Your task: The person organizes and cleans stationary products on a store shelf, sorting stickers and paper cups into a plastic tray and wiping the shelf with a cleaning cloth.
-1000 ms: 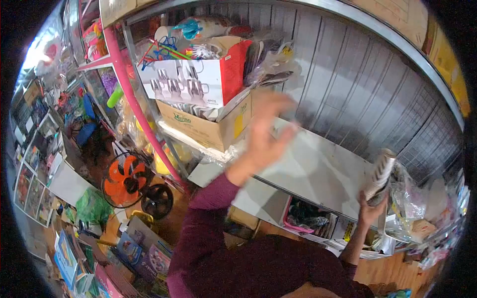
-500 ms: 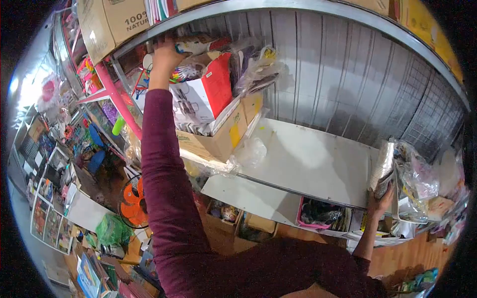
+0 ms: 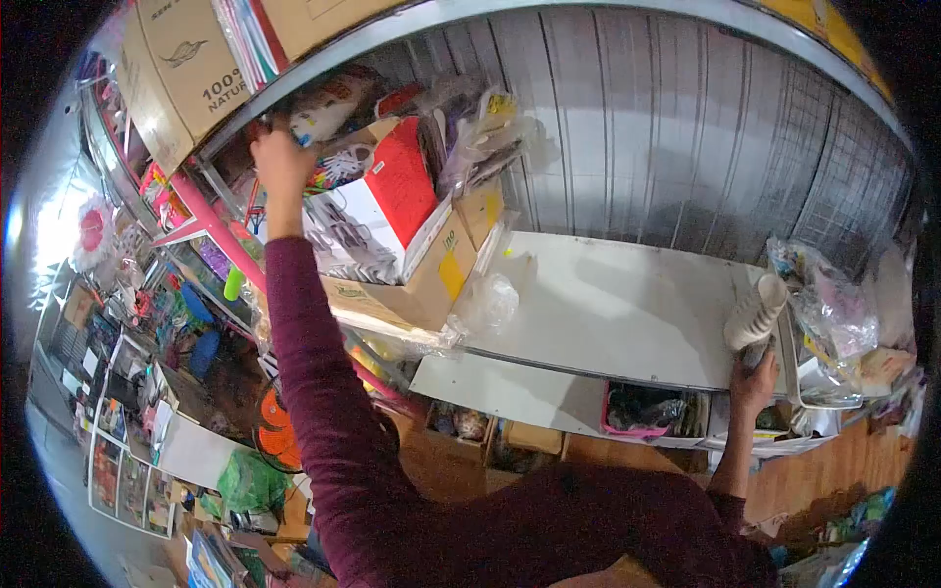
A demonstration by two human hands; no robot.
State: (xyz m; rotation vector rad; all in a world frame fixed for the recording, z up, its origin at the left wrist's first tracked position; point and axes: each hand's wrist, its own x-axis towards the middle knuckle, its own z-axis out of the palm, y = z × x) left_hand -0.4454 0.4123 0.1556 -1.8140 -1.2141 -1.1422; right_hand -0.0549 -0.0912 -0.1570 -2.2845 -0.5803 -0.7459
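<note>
My left hand (image 3: pixel 280 157) reaches to the back left of the shelf, beside a white plastic-wrapped packet (image 3: pixel 331 110); its fingertips are partly in shadow and what they touch is unclear. Right of it, a cardboard box (image 3: pixel 423 284) holds a red and white carton (image 3: pixel 400 196) and colourful items. My right hand (image 3: pixel 754 377) is closed round the lower end of a whitish stack of nested cups or a roll (image 3: pixel 761 312), tilted over the right end of the white shelf (image 3: pixel 608 294).
Clear plastic bags (image 3: pixel 833 318) lie at the shelf's right end. A metal frame edge and cardboard boxes (image 3: pixel 186 69) are overhead. A pink pole (image 3: pixel 218 230) stands at left. Below are a lower shelf with a pink bin (image 3: pixel 642 410) and an orange fan (image 3: pixel 279 426).
My left hand has drawn back a little from the packet, its wrist lower. The stack in my right hand has turned, its pale end now tipped towards the camera. The view has shifted slightly.
</note>
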